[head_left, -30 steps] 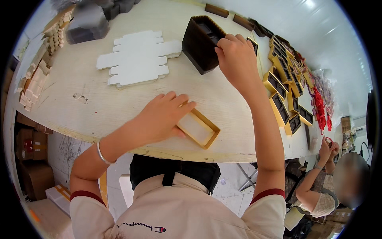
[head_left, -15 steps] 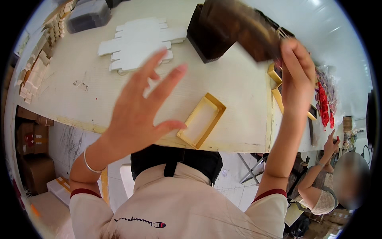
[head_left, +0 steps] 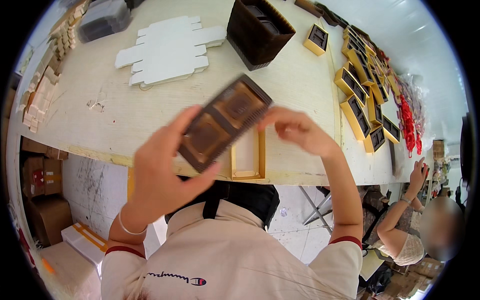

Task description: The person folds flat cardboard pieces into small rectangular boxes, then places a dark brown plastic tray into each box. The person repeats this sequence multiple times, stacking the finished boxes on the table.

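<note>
A dark brown plastic insert tray [head_left: 225,121] with two square wells is held up in the air, tilted, above the table's near edge. My left hand [head_left: 162,172] grips its lower end. My right hand [head_left: 299,131] touches its upper right corner with fingers curled. Under them an empty gold box [head_left: 246,159] lies on the pale wooden table [head_left: 110,120], close to the front edge.
A stack of dark brown trays [head_left: 257,31] stands at the back centre. Flat white die-cut cartons [head_left: 167,50] lie to its left. Several filled gold boxes [head_left: 357,95] line the right side. Another person [head_left: 415,225] sits at lower right. Cardboard boxes [head_left: 45,200] are under the table.
My right hand brought a brown tray from the stack down toward me. My left hand left the gold box, rose and took hold of the tray's lower end.
</note>
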A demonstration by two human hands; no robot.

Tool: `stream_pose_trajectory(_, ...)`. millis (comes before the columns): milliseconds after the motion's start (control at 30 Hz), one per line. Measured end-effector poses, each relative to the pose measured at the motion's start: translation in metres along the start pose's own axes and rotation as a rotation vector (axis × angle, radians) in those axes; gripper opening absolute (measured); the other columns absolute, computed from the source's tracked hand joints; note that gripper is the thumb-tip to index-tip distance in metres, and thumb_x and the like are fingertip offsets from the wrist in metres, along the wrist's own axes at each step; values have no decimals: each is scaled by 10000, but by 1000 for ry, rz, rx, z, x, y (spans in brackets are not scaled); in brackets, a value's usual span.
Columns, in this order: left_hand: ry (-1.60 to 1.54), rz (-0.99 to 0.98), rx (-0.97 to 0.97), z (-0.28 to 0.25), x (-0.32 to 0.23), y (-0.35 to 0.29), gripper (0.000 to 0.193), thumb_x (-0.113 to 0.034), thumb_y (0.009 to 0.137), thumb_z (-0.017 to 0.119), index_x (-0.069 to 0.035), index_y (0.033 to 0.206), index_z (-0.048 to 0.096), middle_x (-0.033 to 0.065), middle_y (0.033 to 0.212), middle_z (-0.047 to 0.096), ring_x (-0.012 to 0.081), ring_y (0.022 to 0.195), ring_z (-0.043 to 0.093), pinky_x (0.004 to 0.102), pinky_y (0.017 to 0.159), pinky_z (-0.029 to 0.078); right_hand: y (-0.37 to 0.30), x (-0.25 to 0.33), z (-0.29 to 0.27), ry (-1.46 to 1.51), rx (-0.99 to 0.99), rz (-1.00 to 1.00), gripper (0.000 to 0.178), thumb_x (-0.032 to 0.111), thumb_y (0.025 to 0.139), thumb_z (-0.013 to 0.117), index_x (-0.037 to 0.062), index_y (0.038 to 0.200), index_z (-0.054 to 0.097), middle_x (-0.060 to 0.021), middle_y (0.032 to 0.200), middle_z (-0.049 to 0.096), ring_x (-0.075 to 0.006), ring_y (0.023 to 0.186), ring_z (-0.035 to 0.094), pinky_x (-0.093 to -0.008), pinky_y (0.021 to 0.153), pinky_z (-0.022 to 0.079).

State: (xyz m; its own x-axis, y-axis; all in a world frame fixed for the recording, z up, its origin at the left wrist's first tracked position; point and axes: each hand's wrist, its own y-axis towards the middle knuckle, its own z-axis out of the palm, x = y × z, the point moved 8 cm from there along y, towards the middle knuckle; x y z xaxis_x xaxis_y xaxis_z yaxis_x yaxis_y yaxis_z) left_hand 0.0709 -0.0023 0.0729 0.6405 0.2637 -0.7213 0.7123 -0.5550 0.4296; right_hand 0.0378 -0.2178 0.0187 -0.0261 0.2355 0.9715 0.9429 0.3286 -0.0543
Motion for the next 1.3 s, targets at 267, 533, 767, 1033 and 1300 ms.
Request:
stream_pose_trajectory(267, -213, -47, 100, 2, -3, -4, 669, -154, 686, 765, 6, 1278, 496, 155, 1121, 607, 259, 988, 604, 335, 855, 477, -30, 23, 56, -868, -292, -269, 152, 95, 765, 697, 41, 894, 641, -86, 928, 589, -254, 744, 573, -344, 594, 464)
stream_pose_trajectory(533, -3, 55, 330, 47, 5, 1, 614, -142, 664, 767, -19, 1219, 535, 143, 1149, 574, 327, 1077, 507, 391, 907, 433, -83, 71, 90, -1170, -549, -475, 297, 124, 675, 733, 7, 936, 654, -139, 1007, 646, -187, 610, 546, -274, 481, 394)
stream_pose_trajectory(767, -65, 87, 592, 55, 17, 30, 596, -183, 694, 761, -32, 1227, 541, 148, 1244, 549, 336, 1144, 492, 394, 985, 401, -52, 32, 35, -608, -559, -189, 488, 161, 730, 781, 63, 1181, 623, -224, 1327, 489, -343, 1064, 543, -373, 848, 475)
stream_pose_trajectory(1033, -99, 72, 678, 55, 29, 18, 637, -160, 751, 744, -38, 1327, 500, 150, 1238, 563, 325, 1138, 509, 384, 985, 406, -42, 31, 28, -488, -444, -135, 407, 106, 734, 777, 39, 1112, 641, -181, 1195, 544, -327, 989, 580, -365, 859, 474)
stream_pose_trajectory(1300, -69, 37, 644, 57, 26, 14, 650, -124, 750, 742, -81, 1353, 501, 153, 1214, 562, 327, 1083, 529, 391, 921, 450, -45, 18, 33, -393, -489, -59, 405, 66, 756, 762, 26, 1138, 632, -190, 1215, 541, -328, 957, 597, -350, 819, 505)
